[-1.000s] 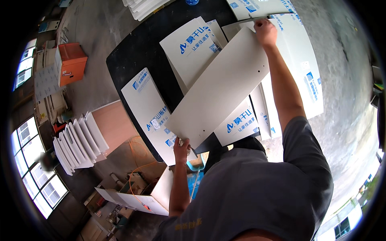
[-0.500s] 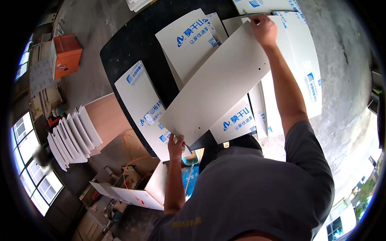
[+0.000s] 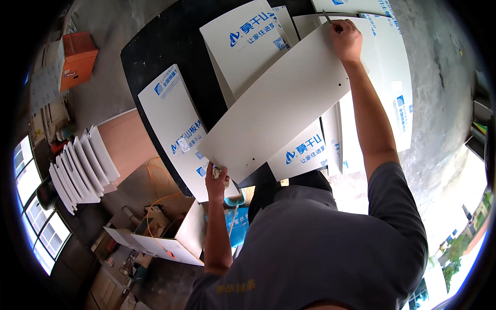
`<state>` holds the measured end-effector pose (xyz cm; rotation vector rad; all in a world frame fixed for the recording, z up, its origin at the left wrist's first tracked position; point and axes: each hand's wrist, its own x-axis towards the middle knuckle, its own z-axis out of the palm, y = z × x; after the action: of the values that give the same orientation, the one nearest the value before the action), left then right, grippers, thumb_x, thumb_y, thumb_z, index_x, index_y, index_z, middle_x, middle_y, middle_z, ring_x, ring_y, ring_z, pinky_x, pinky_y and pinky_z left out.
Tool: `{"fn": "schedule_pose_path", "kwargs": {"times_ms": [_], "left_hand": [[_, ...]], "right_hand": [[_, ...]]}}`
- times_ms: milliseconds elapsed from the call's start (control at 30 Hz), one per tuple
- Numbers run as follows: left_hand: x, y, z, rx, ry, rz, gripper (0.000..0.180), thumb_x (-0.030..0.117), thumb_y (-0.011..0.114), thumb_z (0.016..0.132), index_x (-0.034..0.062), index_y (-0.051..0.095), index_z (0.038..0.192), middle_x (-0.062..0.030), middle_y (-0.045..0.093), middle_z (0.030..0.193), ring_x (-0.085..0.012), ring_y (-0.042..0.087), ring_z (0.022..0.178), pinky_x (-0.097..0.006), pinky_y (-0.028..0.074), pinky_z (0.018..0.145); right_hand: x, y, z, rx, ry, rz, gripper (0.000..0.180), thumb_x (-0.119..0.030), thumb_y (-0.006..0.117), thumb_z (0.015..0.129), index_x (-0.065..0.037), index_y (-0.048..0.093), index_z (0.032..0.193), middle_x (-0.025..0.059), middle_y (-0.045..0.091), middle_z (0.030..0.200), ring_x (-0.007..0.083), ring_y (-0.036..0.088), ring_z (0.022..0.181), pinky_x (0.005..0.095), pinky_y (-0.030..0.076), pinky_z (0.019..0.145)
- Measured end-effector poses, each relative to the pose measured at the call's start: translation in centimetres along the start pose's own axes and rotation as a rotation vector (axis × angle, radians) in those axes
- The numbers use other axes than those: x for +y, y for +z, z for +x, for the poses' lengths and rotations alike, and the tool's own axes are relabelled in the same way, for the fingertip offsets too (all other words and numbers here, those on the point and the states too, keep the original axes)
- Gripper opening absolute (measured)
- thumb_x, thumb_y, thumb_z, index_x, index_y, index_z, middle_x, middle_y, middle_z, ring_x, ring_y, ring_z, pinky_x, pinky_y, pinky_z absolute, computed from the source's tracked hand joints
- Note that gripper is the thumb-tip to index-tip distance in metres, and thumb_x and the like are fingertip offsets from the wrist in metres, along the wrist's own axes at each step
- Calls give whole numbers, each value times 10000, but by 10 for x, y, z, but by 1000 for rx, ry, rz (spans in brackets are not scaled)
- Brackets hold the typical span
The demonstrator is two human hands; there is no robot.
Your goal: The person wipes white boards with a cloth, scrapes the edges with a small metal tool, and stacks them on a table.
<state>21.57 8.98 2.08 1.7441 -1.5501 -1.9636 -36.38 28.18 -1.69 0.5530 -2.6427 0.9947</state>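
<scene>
A long white board (image 3: 274, 98) with a few small dark holes lies slantwise over other panels in front of me. At its far right end my right hand (image 3: 346, 41) is closed round a thin, narrow, blade-like tool (image 3: 326, 16), whose tip points away from me; its exact kind is hard to make out. My left hand (image 3: 215, 182), down by the board's near left corner, is closed on a crumpled whitish cloth (image 3: 221, 177). Part of the cloth is hidden by the fingers.
Printed white panels (image 3: 170, 113) lie around the board on a black table (image 3: 150, 57). Left of it, several thin boards (image 3: 85, 168) stand in a row beside a pinkish-brown sheet (image 3: 129, 144). An orange cabinet (image 3: 77, 59) stands further off. An orange cord (image 3: 150, 214) hangs over an open white box (image 3: 191, 230).
The whole view has shifted slightly. The tool in my right hand now points more straight away from me. Both hands keep their grip near the same ends of the board.
</scene>
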Motion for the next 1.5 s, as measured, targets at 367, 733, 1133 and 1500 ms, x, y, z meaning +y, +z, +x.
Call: {"fn": "schedule_pose_path", "kwargs": {"times_ms": [367, 733, 1133, 1500], "left_hand": [[-19, -25, 22, -132, 114, -216, 753, -11, 752, 932, 58, 406, 1597, -54, 617, 1118, -98, 611, 786, -241, 543, 668], [-15, -37, 28, -451, -53, -728, 674, 14, 490, 905, 6, 405, 1574, -49, 552, 1302, -130, 548, 797, -338, 463, 773], [-38, -42, 57, -688, -130, -868, 399, -8, 494, 895, 121, 545, 1270, -35, 525, 1139, -117, 515, 754, -320, 422, 739], [-36, -46, 50, -689, -178, -1076, 525, 15, 473, 885, 107, 518, 1400, -38, 517, 1349, -115, 529, 745, -308, 442, 758]], "right_hand": [[-138, 31, -134, -131, -87, 157, 30, -94, 691, 863, -74, 706, 845, 94, 680, 888, 328, 680, 759, 412, 571, 680], [-132, 20, -120, 0, -64, 13, 104, -154, 719, 881, -79, 785, 909, 94, 744, 903, 284, 723, 797, 365, 584, 756], [-316, 52, -312, -457, -216, 458, 59, -73, 724, 858, -80, 745, 912, 73, 673, 843, 288, 700, 728, 372, 582, 666], [-306, 51, -324, -421, -220, 203, 28, -98, 715, 861, -98, 697, 840, 69, 652, 882, 306, 678, 742, 394, 568, 669]]}}
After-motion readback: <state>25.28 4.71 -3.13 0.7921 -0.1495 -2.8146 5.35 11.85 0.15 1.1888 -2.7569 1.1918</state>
